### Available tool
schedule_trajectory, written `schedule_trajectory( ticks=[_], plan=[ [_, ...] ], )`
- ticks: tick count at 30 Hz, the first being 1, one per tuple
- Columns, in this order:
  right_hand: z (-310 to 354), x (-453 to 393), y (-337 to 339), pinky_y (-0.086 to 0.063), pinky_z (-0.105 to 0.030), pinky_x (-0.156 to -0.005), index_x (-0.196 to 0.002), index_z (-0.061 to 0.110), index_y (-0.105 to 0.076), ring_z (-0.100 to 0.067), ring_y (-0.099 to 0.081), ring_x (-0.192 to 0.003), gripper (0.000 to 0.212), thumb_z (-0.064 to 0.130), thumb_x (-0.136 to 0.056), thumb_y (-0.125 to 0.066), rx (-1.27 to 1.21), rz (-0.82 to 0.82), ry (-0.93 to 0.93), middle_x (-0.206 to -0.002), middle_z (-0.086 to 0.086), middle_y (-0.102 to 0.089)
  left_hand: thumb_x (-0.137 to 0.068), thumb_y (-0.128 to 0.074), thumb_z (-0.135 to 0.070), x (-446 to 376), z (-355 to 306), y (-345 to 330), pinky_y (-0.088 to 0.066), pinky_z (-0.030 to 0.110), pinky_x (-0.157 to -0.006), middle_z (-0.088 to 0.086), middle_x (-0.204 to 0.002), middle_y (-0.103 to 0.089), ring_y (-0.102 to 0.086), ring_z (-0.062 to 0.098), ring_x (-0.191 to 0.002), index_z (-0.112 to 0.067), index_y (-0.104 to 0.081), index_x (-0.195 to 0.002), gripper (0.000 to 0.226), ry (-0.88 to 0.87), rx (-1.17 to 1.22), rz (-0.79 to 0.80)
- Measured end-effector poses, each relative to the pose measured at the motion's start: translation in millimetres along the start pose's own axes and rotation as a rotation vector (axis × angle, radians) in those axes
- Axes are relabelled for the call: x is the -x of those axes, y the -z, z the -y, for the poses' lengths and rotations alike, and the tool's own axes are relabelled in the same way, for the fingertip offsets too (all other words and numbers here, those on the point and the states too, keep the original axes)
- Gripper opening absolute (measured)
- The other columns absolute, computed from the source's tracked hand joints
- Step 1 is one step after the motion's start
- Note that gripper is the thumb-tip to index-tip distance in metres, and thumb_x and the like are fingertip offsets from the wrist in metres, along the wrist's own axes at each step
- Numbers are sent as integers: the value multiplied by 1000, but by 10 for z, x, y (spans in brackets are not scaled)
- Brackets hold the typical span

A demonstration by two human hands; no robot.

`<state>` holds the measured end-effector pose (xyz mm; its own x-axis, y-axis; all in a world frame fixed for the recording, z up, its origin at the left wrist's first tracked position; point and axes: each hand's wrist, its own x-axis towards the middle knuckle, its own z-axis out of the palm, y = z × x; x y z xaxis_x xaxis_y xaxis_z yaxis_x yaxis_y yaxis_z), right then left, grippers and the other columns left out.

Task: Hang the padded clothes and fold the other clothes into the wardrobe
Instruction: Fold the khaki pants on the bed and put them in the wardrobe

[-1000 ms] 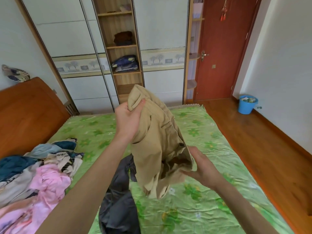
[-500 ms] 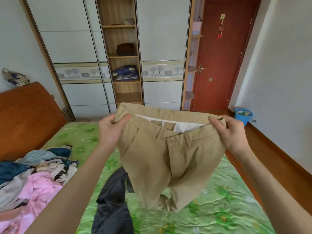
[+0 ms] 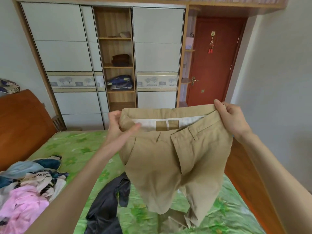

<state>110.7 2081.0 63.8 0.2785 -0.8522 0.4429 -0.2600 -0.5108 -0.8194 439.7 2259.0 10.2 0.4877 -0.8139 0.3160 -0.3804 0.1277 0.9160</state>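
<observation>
Head view: left hand [image 3: 118, 125] fingers pinch khaki trousers [image 3: 170, 159] waistband; right hand [image 3: 232, 119] fingers grip opposite end.

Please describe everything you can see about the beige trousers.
The beige trousers look like plain woven cotton, with belt loops, a white waistband lining and an open fly. They hang upright above the green bed sheet, waistband stretched wide, with the creased legs hanging down to the sheet. The left hand and right hand each grip one waistband end.
</observation>
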Motion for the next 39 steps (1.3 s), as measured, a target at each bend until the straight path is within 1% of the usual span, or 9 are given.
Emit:
schedule_trajectory(
  ticks=[3, 5, 9, 13, 16, 20, 26, 31, 39],
  plan=[
    [4, 10, 12, -55, -30, -78, -82, 16, -71, -10, -71, -79, 53, 54, -107, -45, 56, 46, -79, -78, 6, -74, -59, -102, -42, 3, 43, -9, -46, 31, -107, -12, -139, -45, -53, 1, -125, -32, -21, -143, 117, -80, -158, 106],
    [-8, 13, 22, -52, -26, -84, -85, 26, -74, -3, -72, -85, 48, 55, -107, -43, 63, 84, -109, -82, 13, -76, -54, -103, -49, -4, 91, -33, -49, 33, -101, -11, -136, -48, -55, 8, -122, -36, -22, -143, 120, -136, -321, 130],
    [-33, -13, 56, -43, -30, -101, -102, 34, -70, -4, -63, -107, 44, 64, -105, -39, 66, 149, -184, -106, 15, -70, -89, -83, -31, -62, 134, -75, -46, 27, -73, -12, -85, -58, -54, 6, -76, -21, -55, -103, 33, -216, -172, 7],
    [-134, -25, 207, -37, -42, -118, -134, 38, -65, -12, -56, -130, 82, 95, -78, -48, -6, 305, -290, -135, 13, -64, -96, -76, -30, -175, 235, 12, -42, 18, -70, -9, -76, -52, -47, 1, -70, -12, -58, -80, 30, -153, -46, -62],
    [-142, -24, 351, -53, -33, -95, -115, 35, -70, -12, -70, -111, 51, 62, -73, -79, -184, 516, -256, -113, 8, -75, -102, -65, -36, -245, 281, 108, -51, 36, -92, 4, -101, -68, -66, 13, -94, 5, -69, -94, 42, -150, -101, -85],
    [-103, -51, 379, -59, -29, -91, -127, 9, -61, -23, -72, -113, 43, 1, -89, -77, -189, 606, -184, -119, -6, -75, -102, -68, -25, -262, 189, 151, -47, 15, -78, -25, -81, -71, -62, -10, -77, -19, -76, -96, 12, -159, -87, -147],
    [-75, -97, 274, -53, -12, -69, -97, 1, -74, -5, -71, -77, 14, 5, -85, -80, -94, 342, -76, -76, 9, -74, -94, -78, -22, -304, 114, 170, -46, 13, -62, -16, -65, -72, -60, -6, -59, -16, -71, -89, 11, -107, 46, -274],
    [-57, -118, 314, -62, -29, -87, -105, -3, -75, -26, -75, -101, 28, 13, -82, -81, -169, 308, -114, -106, -15, -79, -103, -66, -24, -321, 27, 274, -43, 5, -66, -24, -68, -70, -61, -11, -67, -19, -72, -89, 16, -120, -28, -222],
    [433, -249, 456, -65, -29, -75, -110, 0, -74, -21, -78, -88, 29, 19, -88, -71, -359, 299, -63, -105, -14, -79, -109, -56, -23, -521, -445, 306, -42, 23, -64, 4, -78, -62, -53, 7, -69, -4, -64, -96, 24, -264, -45, -166]
  ],
)
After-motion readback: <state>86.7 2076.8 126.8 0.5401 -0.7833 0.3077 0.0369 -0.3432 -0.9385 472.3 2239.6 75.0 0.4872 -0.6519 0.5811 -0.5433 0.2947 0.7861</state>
